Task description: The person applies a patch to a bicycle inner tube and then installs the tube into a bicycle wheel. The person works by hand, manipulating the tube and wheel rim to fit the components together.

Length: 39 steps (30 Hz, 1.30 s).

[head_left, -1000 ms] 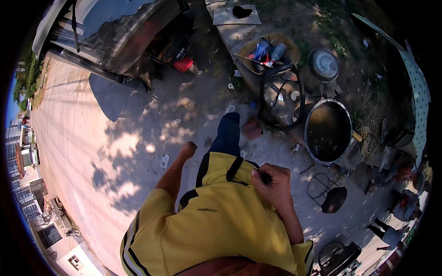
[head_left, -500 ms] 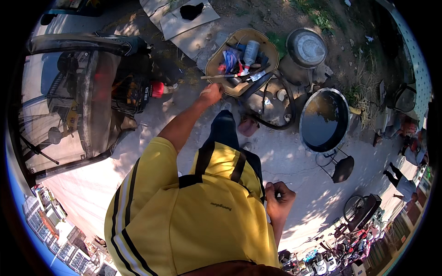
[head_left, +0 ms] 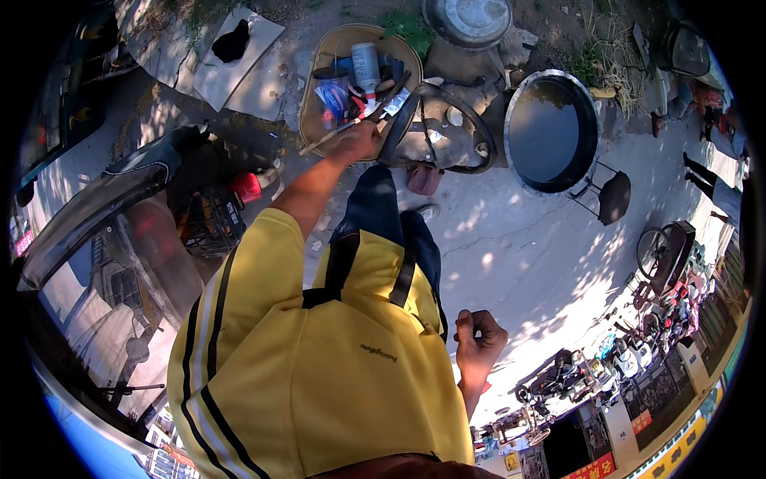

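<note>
My left hand (head_left: 357, 144) is at the near rim of a tan oval basin (head_left: 306, 104), its fingers curled and what they grip, if anything, hidden. Beside the fingers, a thin wooden stick (head_left: 321, 144) lies across the rim. The basin holds a white-and-blue bottle (head_left: 365, 67), a blue-and-red bag or can (head_left: 332, 97) and several dark tools. A black rubber tube (head_left: 483, 132) forms a loop on the ground just right of my left hand. My right hand (head_left: 480, 339) hangs beside my hip, fingers curled in; I cannot see what is inside them.
A large round tub of dark water (head_left: 550, 132) stands at the right, with a small black-seated stool (head_left: 613, 202) by it. An upturned metal bowl (head_left: 472, 17) lies at the back. On the left is a covered vehicle (head_left: 88, 223). People and parked bikes are farther right.
My left hand has moved farther over the basin's near rim, close to the stick. The view has shifted, and my right hand remains curled by my hip.
</note>
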Motion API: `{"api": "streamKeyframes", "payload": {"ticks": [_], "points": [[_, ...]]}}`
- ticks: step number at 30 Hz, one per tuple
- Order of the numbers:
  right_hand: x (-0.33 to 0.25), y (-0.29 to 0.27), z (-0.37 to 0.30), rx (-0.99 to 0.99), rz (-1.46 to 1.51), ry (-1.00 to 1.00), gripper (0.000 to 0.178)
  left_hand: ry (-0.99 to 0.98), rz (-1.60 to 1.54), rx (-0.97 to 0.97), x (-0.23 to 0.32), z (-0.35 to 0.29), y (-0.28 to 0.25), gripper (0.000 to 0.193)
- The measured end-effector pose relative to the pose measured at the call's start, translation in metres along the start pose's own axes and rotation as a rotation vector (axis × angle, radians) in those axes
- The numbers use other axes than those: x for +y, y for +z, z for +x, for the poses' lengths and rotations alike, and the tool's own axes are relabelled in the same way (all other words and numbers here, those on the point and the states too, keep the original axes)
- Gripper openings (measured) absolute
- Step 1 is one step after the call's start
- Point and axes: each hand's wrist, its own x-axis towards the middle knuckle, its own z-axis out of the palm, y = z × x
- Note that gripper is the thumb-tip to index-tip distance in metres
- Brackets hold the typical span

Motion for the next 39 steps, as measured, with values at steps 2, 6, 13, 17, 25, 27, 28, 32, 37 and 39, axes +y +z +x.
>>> {"api": "streamKeyframes", "payload": {"ticks": [2, 6, 13, 17, 25, 27, 28, 32, 37, 39], "points": [[-0.001, -0.001, -0.007, 0.019, 0.021, 0.018, 0.028, -0.041, -0.053, 0.062, 0.014, -0.002, -0.009, 0.017], [0.009, 0.002, -0.007, 0.016, 0.033, 0.039, 0.029, -0.013, -0.18, 0.375, 0.047, -0.01, -0.018, 0.017], [0.024, -0.004, 0.002, -0.001, 0.089, 0.039, 0.03, 0.381, -0.078, 0.1, 0.114, -0.036, 0.034, 0.019], [0.035, -0.009, -0.005, 0.013, 0.032, 0.099, 0.029, 0.222, -0.089, -0.11, 0.108, -0.007, 0.107, 0.02], [0.067, -0.005, -0.044, 0.198, 0.138, 0.327, 0.034, -0.124, 0.104, -0.08, 0.062, 0.065, 0.207, 0.048], [0.076, -0.001, -0.053, 0.186, 0.163, 0.43, 0.037, -0.173, 0.093, -0.098, 0.061, 0.079, 0.216, 0.048], [0.08, 0.001, -0.056, 0.178, 0.184, 0.464, 0.04, -0.202, 0.091, -0.108, 0.061, 0.085, 0.22, 0.048], [0.094, 0.0, -0.059, 0.171, 0.169, 0.51, 0.04, -0.139, 0.167, 0.008, 0.057, 0.094, 0.23, 0.043], [0.118, -0.017, -0.044, 0.158, 0.157, 0.431, 0.04, -0.105, 0.159, 0.072, 0.039, 0.078, 0.239, 0.04], [0.132, -0.029, -0.037, 0.144, 0.155, 0.361, 0.039, -0.113, 0.092, 0.094, 0.037, 0.07, 0.236, 0.045]]}}
